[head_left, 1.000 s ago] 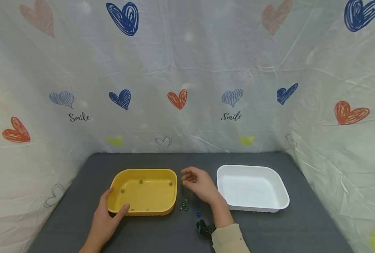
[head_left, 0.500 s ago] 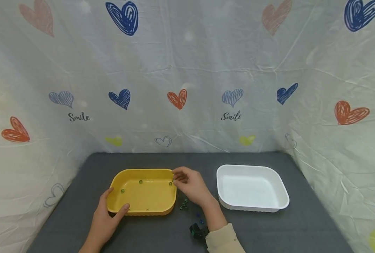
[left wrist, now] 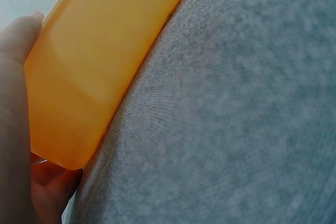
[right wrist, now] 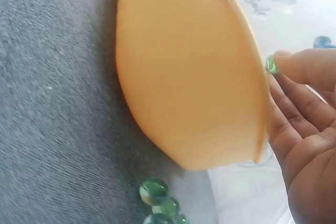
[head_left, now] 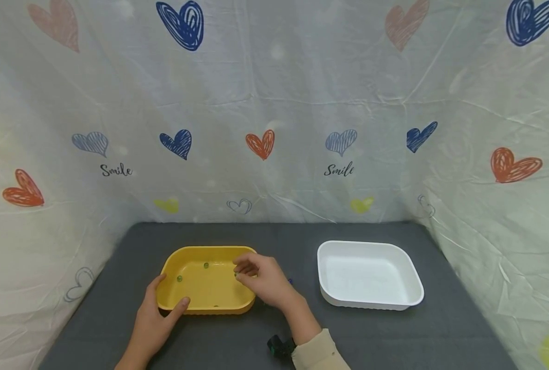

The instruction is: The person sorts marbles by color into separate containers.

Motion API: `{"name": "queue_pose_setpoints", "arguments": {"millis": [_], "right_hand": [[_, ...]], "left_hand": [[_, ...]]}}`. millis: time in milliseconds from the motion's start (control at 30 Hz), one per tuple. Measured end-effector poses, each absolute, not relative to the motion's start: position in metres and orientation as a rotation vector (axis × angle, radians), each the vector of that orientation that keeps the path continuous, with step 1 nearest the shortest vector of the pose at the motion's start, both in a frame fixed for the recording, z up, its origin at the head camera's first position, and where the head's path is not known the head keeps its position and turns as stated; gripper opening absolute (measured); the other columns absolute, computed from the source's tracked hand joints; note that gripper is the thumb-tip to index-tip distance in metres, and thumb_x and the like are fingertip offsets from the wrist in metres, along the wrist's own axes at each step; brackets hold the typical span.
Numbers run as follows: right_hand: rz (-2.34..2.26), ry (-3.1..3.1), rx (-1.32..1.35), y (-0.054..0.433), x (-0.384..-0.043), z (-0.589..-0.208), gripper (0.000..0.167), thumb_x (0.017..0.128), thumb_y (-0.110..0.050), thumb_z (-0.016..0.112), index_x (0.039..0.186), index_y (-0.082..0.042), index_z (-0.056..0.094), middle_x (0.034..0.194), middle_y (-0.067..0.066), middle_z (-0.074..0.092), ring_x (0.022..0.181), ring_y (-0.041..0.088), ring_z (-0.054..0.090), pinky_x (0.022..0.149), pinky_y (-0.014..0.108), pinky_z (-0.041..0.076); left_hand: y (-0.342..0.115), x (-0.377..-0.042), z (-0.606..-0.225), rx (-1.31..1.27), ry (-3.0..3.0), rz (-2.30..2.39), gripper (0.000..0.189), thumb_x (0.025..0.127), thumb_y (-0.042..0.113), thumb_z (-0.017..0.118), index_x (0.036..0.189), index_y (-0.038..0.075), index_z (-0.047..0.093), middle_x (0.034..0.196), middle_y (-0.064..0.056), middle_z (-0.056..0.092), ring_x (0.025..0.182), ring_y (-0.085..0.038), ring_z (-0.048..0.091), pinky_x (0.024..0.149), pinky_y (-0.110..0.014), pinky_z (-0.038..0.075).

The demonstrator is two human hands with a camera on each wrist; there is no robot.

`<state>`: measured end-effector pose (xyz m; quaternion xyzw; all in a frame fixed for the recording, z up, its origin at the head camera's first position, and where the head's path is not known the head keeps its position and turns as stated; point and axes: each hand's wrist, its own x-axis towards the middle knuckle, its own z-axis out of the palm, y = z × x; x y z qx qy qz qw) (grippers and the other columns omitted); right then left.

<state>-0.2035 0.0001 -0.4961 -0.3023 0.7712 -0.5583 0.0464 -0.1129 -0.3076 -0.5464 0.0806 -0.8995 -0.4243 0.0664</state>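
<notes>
A yellow tray (head_left: 200, 295) stands on the left part of the table. At its near left corner my left hand (head_left: 156, 318) grips it, thumb over the front rim and fingers along the left side. Two green marbles (head_left: 179, 278) show clearly on the tray's floor. Over the tray's right end, my right hand (head_left: 266, 281) pinches a green marble (right wrist: 271, 64) between thumb and fingertips. That hand hides part of the tray and its right wall in the head view. Several green marbles (right wrist: 153, 191) lie on the cloth beside the tray in the right wrist view.
A white tray (head_left: 371, 302) stands to the right on the grey cloth (head_left: 395, 334). A blue marble (head_left: 290, 281) shows just behind my right wrist. A dark device (head_left: 280, 347) is strapped at that wrist. A heart-patterned curtain (head_left: 293, 180) hangs behind the table.
My right hand has moved left, from the gap between the trays to over the yellow tray's right end, now covering a marble seen there earlier. My left hand has stayed in place.
</notes>
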Motion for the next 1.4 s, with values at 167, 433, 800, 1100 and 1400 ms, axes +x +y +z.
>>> {"name": "queue_pose_setpoints", "arguments": {"millis": [167,433,800,1100,1400], "right_hand": [[-1.701,2.341,-0.945,-0.005,-0.202,-0.5,0.026,0.106,-0.011,0.074,0.132,-0.016,0.074,0.114,-0.003,0.076,0.102,0.008,0.071,0.093,0.031,0.06],[-1.685,2.336,-0.933,-0.006,-0.202,-0.501,0.027,0.106,-0.01,0.073,0.133,-0.014,0.073,0.115,-0.001,0.076,0.103,0.008,0.071,0.095,0.03,0.06],[-1.646,2.34,-0.931,-0.008,-0.204,-0.501,0.025,0.106,-0.007,0.072,0.13,-0.011,0.074,0.119,0.013,0.077,0.103,0.008,0.071,0.095,0.029,0.06],[-1.643,2.372,-0.951,-0.012,-0.203,-0.5,0.023,0.105,-0.004,0.072,0.127,-0.008,0.076,0.118,0.014,0.078,0.102,0.007,0.072,0.095,0.028,0.06],[-1.728,2.331,-0.931,-0.004,-0.197,-0.5,0.019,0.105,-0.008,0.073,0.123,-0.013,0.078,0.116,0.006,0.08,0.102,0.007,0.073,0.094,0.028,0.061]], "left_hand": [[-0.308,-0.112,-0.547,0.24,-2.701,-1.268,0.111,0.1,0.052,0.08,0.171,-0.001,0.013,0.17,-0.039,0.025,0.153,-0.058,0.032,0.119,-0.075,0.032],[-0.308,-0.112,-0.549,0.235,-2.694,-1.28,0.111,0.1,0.053,0.079,0.172,0.001,0.013,0.171,-0.037,0.025,0.153,-0.057,0.032,0.119,-0.075,0.032],[-0.308,-0.112,-0.549,0.237,-2.705,-1.265,0.11,0.101,0.053,0.078,0.172,0.001,0.013,0.17,-0.038,0.025,0.153,-0.058,0.033,0.118,-0.075,0.033],[-0.31,-0.113,-0.546,0.236,-2.701,-1.269,0.11,0.101,0.052,0.078,0.173,0.002,0.011,0.171,-0.038,0.024,0.153,-0.059,0.031,0.118,-0.076,0.033],[-0.307,-0.115,-0.549,0.276,-2.733,-1.269,0.113,0.1,0.056,0.077,0.173,0.001,0.01,0.171,-0.038,0.023,0.154,-0.059,0.03,0.119,-0.075,0.032]]}}
